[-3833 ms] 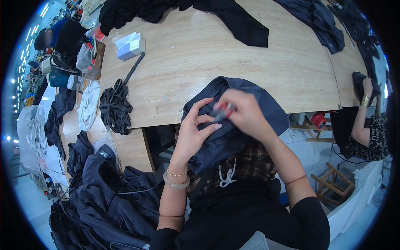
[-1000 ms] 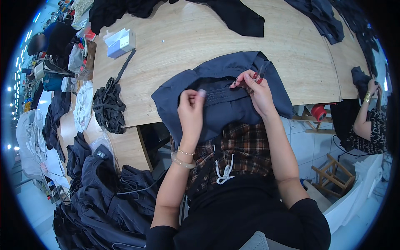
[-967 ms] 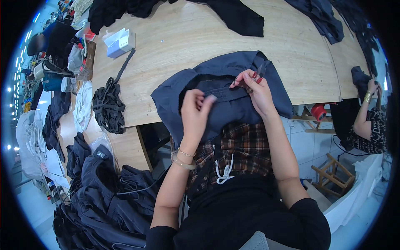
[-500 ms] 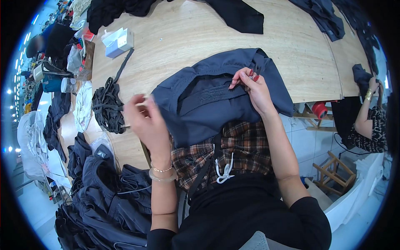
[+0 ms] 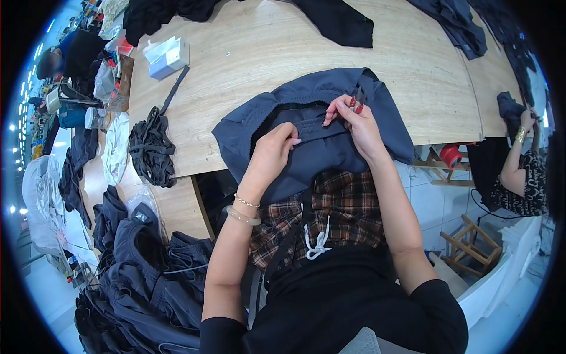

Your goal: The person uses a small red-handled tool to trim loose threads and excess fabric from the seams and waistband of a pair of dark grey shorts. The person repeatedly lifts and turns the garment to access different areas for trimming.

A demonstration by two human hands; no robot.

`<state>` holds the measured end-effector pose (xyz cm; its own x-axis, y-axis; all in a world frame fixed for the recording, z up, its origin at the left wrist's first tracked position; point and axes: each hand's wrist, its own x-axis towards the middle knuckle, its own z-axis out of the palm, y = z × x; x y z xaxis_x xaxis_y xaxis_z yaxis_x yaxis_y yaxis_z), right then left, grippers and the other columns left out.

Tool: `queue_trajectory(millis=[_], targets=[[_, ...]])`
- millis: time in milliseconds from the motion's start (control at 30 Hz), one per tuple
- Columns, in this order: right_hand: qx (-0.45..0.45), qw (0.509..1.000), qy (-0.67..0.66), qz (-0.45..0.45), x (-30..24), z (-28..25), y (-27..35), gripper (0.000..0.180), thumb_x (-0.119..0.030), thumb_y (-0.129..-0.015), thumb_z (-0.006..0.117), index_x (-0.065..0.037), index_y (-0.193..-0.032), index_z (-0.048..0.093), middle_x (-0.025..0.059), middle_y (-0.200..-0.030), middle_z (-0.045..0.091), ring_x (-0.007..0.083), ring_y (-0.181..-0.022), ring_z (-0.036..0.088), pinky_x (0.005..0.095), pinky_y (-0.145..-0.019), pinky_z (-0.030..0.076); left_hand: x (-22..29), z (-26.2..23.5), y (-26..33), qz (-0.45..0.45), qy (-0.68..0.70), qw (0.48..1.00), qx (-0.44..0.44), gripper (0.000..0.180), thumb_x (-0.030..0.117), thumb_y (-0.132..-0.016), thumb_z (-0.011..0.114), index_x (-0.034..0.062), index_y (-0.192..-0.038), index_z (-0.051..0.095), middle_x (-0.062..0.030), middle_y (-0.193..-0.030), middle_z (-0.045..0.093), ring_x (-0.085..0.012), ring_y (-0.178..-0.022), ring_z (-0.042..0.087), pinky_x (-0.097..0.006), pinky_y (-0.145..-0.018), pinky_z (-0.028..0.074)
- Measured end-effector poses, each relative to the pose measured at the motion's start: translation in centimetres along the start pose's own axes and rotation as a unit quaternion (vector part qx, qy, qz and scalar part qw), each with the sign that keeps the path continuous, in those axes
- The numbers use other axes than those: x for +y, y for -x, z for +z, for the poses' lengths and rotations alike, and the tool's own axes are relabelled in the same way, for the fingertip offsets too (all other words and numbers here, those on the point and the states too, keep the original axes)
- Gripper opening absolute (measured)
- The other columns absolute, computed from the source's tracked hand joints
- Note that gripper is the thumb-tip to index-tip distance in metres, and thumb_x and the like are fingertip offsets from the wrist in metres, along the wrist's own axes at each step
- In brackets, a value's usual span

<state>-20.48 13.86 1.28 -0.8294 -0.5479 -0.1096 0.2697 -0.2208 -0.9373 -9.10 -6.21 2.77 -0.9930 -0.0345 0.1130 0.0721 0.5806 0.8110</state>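
A dark blue-grey garment [image 5: 327, 154] with a gathered elastic waistband [image 5: 309, 128] lies over the table's near edge and across my lap, its waist opening facing up. My left hand [image 5: 274, 150] is closed at the left part of the waistband, thumb and fingertips pinching at its edge. On the right, my right hand [image 5: 358, 125] has its fingers bent together at the band's other end; whatever lies between those fingertips is too small to make out. Dark strips [image 5: 359, 91] show inside the garment just beyond the right hand.
Left of the garment sit a bundle of black straps [image 5: 152, 147] and a tissue box [image 5: 170, 59]. Dark garments [image 5: 147, 277] are heaped at lower left. Black cloth [image 5: 336, 23] lies along the far side. A co-worker's arm [image 5: 516, 153] and wooden stools [image 5: 471, 245] are at right.
My left hand has come in from the left, where it was raised and blurred, onto the waistband. My right hand has stayed nearly in place.
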Motion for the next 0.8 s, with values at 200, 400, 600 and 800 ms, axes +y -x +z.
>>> queue_trajectory(millis=[200, 400, 600, 800], targets=[[-0.009, 0.988, 0.145, 0.06, -1.5, 0.2, 0.3, 0.03, -0.03, -0.103, 0.056, -0.002, -0.094, 0.061, 0.005, -0.085, 0.063, 0.0156, -0.078, 0.061, 0.0295, -0.076, 0.048, -0.5, 0.0, -0.1, 0.036, -0.08, 0.996, 0.007, 0.011, 0.001, -0.088, 0.065, -0.0014, -0.091, 0.055, -0.0172, -0.084, 0.058, -0.0396, -0.082, 0.062, -0.044, -0.068, 0.05], [0.027, 0.919, 0.394, 0.012, -4.6, 2.4, 1.4, 0.035, -0.037, -0.098, 0.062, -0.003, -0.096, 0.058, 0.0113, -0.086, 0.063, 0.0268, -0.082, 0.062, 0.0371, -0.075, 0.048, -0.3, -0.6, -0.8, 0.041, -0.046, 0.998, 0.024, 0.007, 0.0, -0.09, 0.061, -0.0016, -0.09, 0.054, -0.0188, -0.086, 0.059, -0.0412, -0.081, 0.061, -0.046, -0.068, 0.049], [-0.058, 0.797, 0.584, -0.141, -4.8, 2.8, 1.1, 0.027, -0.024, -0.082, 0.076, -0.004, -0.088, 0.059, 0.0064, -0.085, 0.061, 0.0245, -0.084, 0.058, 0.0349, -0.074, 0.046, -0.6, -0.8, -1.8, -0.002, -0.05, 0.999, 0.003, 0.006, 0.0, -0.093, 0.059, -0.0045, -0.092, 0.056, -0.0207, -0.078, 0.065, -0.037, -0.075, 0.066, -0.04, -0.068, 0.051], [-0.064, 0.74, 0.654, -0.14, -4.7, 4.2, 0.4, 0.024, -0.024, -0.08, 0.076, -0.006, -0.088, 0.063, 0.0046, -0.084, 0.062, 0.0246, -0.089, 0.06, 0.0391, -0.073, 0.049, -0.9, -0.7, -2.1, -0.019, -0.038, 0.999, 0.006, 0.008, 0.002, -0.094, 0.059, -0.0046, -0.093, 0.056, -0.0218, -0.077, 0.065, -0.0363, -0.076, 0.067, -0.039, -0.069, 0.052]])
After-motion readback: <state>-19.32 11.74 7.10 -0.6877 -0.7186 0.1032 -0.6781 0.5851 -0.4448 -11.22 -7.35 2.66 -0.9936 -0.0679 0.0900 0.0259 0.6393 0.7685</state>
